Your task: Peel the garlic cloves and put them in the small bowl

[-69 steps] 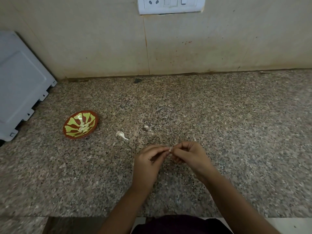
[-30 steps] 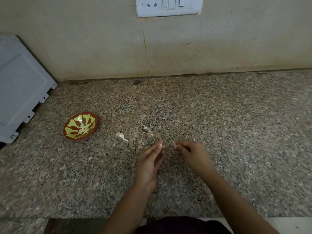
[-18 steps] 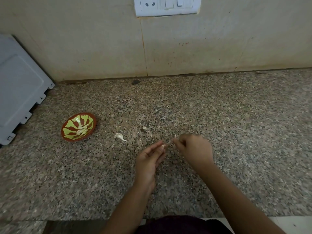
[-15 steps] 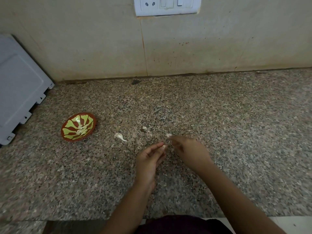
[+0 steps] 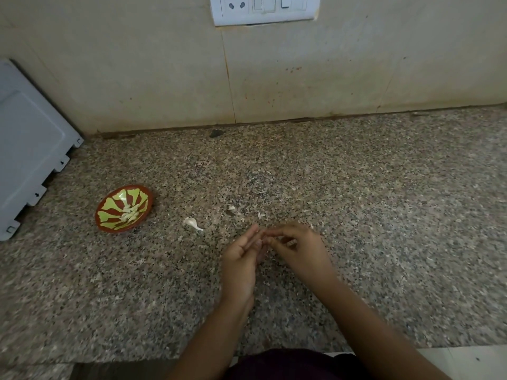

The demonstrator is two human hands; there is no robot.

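The small red bowl (image 5: 108,223) with a yellow-green pattern stands on the counter at the left, with several peeled garlic cloves (image 5: 130,215) in it. One white unpeeled clove (image 5: 192,223) lies on the counter between the bowl and my hands. My left hand (image 5: 241,259) and my right hand (image 5: 299,248) meet fingertip to fingertip above the counter. The left fingers are nearly straight and pinch a small clove that is almost hidden. The right hand's curled fingers pinch at the same spot.
Bits of garlic skin (image 5: 230,209) lie on the speckled granite counter (image 5: 384,215) just beyond my hands. A grey appliance panel (image 5: 27,149) leans at the far left. A switchboard (image 5: 263,9) is on the tiled wall. The counter's front edge runs below my forearms.
My right hand pulled away from the clove, dropped a bit of skin on the counter beyond, and came back to the left fingertips. The left hand stayed put.
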